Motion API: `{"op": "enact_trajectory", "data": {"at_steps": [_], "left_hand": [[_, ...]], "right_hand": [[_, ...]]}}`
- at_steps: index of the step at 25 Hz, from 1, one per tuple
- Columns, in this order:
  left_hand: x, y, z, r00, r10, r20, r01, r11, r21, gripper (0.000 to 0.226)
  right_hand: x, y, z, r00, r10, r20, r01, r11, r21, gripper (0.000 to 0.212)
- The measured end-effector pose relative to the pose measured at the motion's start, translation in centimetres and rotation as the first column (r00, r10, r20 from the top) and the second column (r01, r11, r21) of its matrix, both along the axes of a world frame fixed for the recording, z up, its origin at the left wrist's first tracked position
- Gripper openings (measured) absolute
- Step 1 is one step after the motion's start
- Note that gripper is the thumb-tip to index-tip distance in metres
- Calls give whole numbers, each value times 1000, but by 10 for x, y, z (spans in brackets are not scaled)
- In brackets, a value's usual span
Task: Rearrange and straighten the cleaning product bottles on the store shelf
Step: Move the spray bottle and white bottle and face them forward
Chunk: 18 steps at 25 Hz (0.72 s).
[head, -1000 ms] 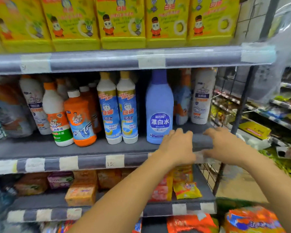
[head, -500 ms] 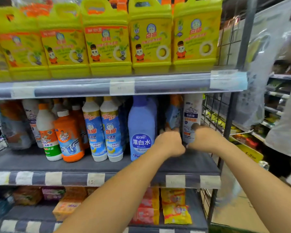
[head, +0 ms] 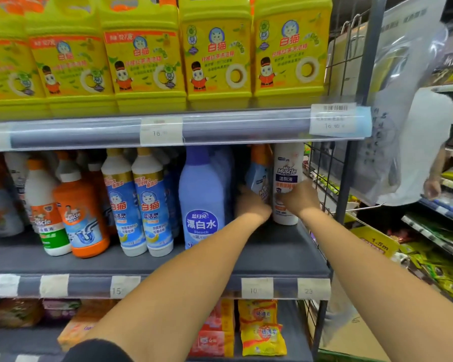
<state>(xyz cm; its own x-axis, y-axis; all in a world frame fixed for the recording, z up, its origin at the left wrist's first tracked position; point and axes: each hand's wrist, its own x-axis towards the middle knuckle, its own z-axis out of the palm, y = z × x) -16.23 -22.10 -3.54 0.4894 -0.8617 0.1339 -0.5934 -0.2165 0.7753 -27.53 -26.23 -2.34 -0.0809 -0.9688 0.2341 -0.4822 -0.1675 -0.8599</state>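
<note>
Purple bleach bottle (head: 202, 194) — beside left hand (head: 251, 205)

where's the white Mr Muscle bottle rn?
Head view: white Mr Muscle bottle stands far right on the middle shelf, beside the wire side panel, gripped by the right hand, orange-capped bottle on its left.

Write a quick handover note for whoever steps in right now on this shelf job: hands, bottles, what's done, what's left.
Left hand: reaching in at the base of the orange-capped blue-label bottle, which is set back on the shelf; its grip is hidden.
Right hand: grips the white Mr Muscle bottle, upright at the shelf's right end.
Purple bleach bottle: upright, nearer the front edge.
Done: nothing clearly finished.
Left: probably bring the two right-end bottles forward into line, then check the orange drain-cleaner bottle and its neighbours, which look staggered.
</note>
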Motion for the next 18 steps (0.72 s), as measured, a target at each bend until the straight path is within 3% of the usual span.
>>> {"op": "enact_trajectory", "data": {"at_steps": [2, 4, 9, 15, 18], "left_hand": [[3, -7, -6, 976, 5, -217, -21, 997, -68, 59], [4, -10, -11, 957, -17, -290, -20, 992, -124, 47], [-2, -15, -19, 850, -22, -526, -73, 985, -158, 51], [-5, -20, -21, 825, 1, -565, -106, 983, -152, 41], [-2, -13, -22, 856, -25, -516, -83, 979, -185, 38]], "right_hand": [[0, -6, -14, 988, -8, 152, 9, 1000, -2, 52], [1, -10, -29, 981, 17, 192, -11, 999, -30, 48], [0, -21, -47, 983, 78, 165, -56, 989, -133, 44], [6, -26, -49, 993, 9, 119, 5, 992, -123, 53], [5, -21, -48, 992, 32, 125, -16, 992, -123, 51]]}}
